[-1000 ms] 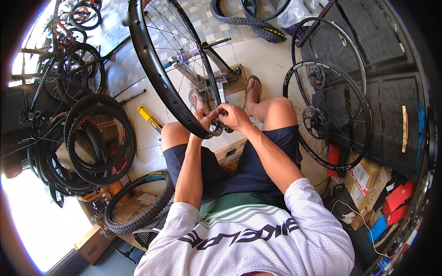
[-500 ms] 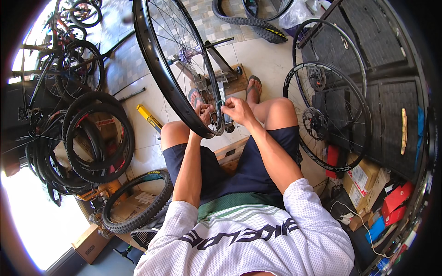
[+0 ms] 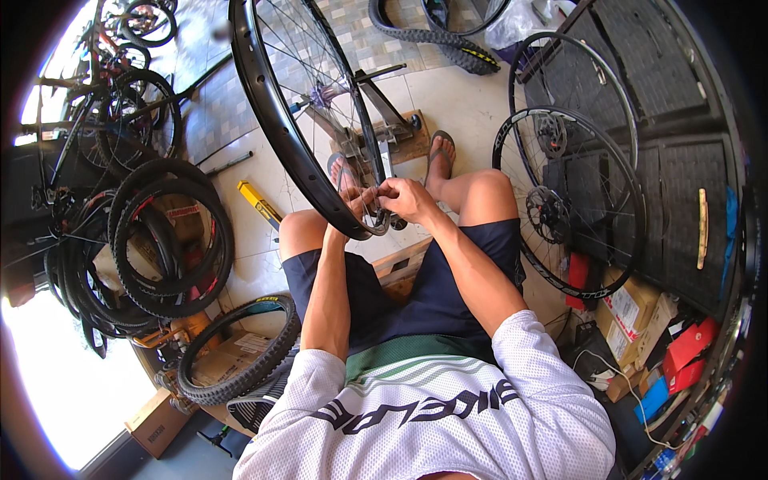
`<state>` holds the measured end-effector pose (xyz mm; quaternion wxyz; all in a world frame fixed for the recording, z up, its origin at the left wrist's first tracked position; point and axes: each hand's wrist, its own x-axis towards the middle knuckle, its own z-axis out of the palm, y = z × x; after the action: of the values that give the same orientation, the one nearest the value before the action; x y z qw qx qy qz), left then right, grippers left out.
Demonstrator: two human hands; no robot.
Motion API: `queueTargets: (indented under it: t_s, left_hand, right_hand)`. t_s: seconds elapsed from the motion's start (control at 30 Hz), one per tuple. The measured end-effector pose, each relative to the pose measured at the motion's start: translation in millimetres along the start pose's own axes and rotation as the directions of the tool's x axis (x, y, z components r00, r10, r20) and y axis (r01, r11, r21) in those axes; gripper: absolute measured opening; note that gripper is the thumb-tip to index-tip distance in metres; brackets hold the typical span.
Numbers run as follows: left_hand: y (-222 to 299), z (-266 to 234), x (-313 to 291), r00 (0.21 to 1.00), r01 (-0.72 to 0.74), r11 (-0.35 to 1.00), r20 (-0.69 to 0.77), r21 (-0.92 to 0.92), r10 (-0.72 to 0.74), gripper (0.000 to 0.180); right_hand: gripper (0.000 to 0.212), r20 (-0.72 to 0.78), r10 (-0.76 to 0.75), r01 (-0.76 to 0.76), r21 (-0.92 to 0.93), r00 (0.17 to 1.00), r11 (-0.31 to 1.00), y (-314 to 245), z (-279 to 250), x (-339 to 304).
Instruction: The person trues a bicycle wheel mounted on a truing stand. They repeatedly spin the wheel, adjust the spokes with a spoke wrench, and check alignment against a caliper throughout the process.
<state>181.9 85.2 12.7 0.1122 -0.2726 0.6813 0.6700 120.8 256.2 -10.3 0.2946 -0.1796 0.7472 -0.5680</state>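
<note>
A black bicycle rim (image 3: 276,120) laced with spokes to a purplish hub (image 3: 324,94) stands upright between my knees, held in a truing stand (image 3: 382,108). My left hand (image 3: 358,200) is among the spokes at the near part of the rim, fingers pinched together. From the right, my right hand (image 3: 406,200) closes its thumb and fingers at the same spot, its fingertips meeting those of the left by the rim edge. Whatever small piece the fingertips hold is hidden by the fingers and spokes.
Two wheels with disc rotors (image 3: 560,204) lean against dark panels at right. Several tyres (image 3: 164,240) hang at left, near bicycles. Another tyre (image 3: 240,352) rests on a cardboard box. A yellow tool or box (image 3: 258,206) lies on the tiles. Cardboard boxes (image 3: 632,320) sit at right.
My right hand has moved left, bringing its fingertips against the left hand's at the spokes. A small greenish piece seen by the right fingers earlier is now covered. The wheel has turned slightly.
</note>
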Motion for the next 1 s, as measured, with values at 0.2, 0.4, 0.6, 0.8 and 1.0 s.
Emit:
queueTargets:
  t_s: [0.2, 0.4, 0.6, 0.8, 1.0]
  left_hand:
    - [-39, -16, 25, 0.983, -0.118, 0.938, -0.097, 0.327, 0.157, 0.042]
    - [-6, 6, 10, 0.964, -0.126, 0.893, -0.159, 0.432, 0.213, 0.047]
    - [-19, -2, 13, 0.942, -0.22, 0.975, -0.267, -0.042, 0.201, 0.047]
    - [-44, -8, 27, 0.997, -0.069, 0.982, -0.035, -0.178, 0.063, 0.024]
    - [-20, -4, 13, 0.995, -0.092, 0.996, -0.026, 0.017, 0.093, 0.024]
  right_hand:
    - [0.025, -0.009, -0.032, 0.031, -0.04, 0.999, 0.999, -1, 6, 1]
    - [0.026, 0.032, -0.004, 0.001, 0.071, 0.999, 0.998, 19, 6, 6]
    - [0.023, 0.015, 0.059, -0.06, 0.424, 0.998, 0.904, 16, -1, 8]
    - [0.03, -0.234, 0.026, -0.001, 0.107, 0.972, 0.994, 14, 0, 11]
    - [0.03, -0.138, 0.039, -0.05, -0.077, 0.99, 0.996, 25, 5, 8]
